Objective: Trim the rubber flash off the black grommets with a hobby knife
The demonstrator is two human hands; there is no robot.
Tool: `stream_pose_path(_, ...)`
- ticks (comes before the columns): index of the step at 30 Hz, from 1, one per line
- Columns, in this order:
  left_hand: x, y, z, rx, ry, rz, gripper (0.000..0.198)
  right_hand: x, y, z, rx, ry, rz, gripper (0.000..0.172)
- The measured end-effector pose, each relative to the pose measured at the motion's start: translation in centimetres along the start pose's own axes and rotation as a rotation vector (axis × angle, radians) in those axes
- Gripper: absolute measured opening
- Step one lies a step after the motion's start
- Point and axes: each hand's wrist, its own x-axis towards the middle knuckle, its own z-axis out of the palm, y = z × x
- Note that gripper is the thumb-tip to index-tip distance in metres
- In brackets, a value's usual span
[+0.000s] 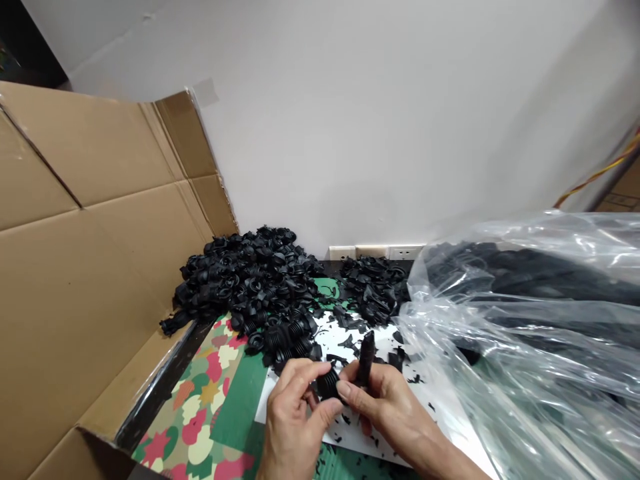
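Over the white sheet (443,410), I see the left hand (297,413) pinching a ribbed part (328,385); the right hand (385,400) touches that part's other side and also grips a dark tool (367,357), tip up. Behind the sheet, to its left, sits a black heap (250,280); straight behind, scraps (375,287). Left of the sheet stands a carton (120,267); right, a clear bag (540,320).

a short ribbed black piece (327,385), tilted, is pinched between the left fingers (309,371) and right fingers (357,398), on the near side; a dark stick (367,357) rises almost upright from the right fingers.
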Motion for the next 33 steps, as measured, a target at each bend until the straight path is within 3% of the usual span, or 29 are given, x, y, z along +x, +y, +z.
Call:
stream_pose_path(3, 0.2, 0.5, 0.1, -0.105, 0.014, -0.077, 0.025, 0.0, 0.0, 0.0, 0.067, -0.033, 0.047, 0.035)
stream_pose_path(8, 0.5, 0.3, 0.0, -0.328, 0.016, -0.278, 0.029, 0.3, 0.2, -0.1, 0.11, -0.05, 0.056, 0.042)
stream_pose_path(17, 0.7, 0.3, -0.1, -0.387, 0.098, -0.281, 0.029, 0.4, 0.1, -0.2, 0.118, -0.037, 0.058, 0.042)
stream_pose_path(23, 0.7, 0.3, 0.1, -0.367, 0.104, -0.366, 0.03, 0.8, 0.9, -0.2, 0.203, -0.014, 0.105, 0.038)
stream_pose_path(27, 0.6, 0.0, 0.2, -0.316, 0.092, -0.338, 0.028, 0.8, 0.8, -0.2, 0.289, -0.044, 0.122, 0.033)
stream_pose_path(33, 0.4, -1.6, -0.3, -0.151, 0.005, -0.136, 0.027, 0.4, 0.4, -0.4, 0.355, -0.106, 0.109, 0.031)
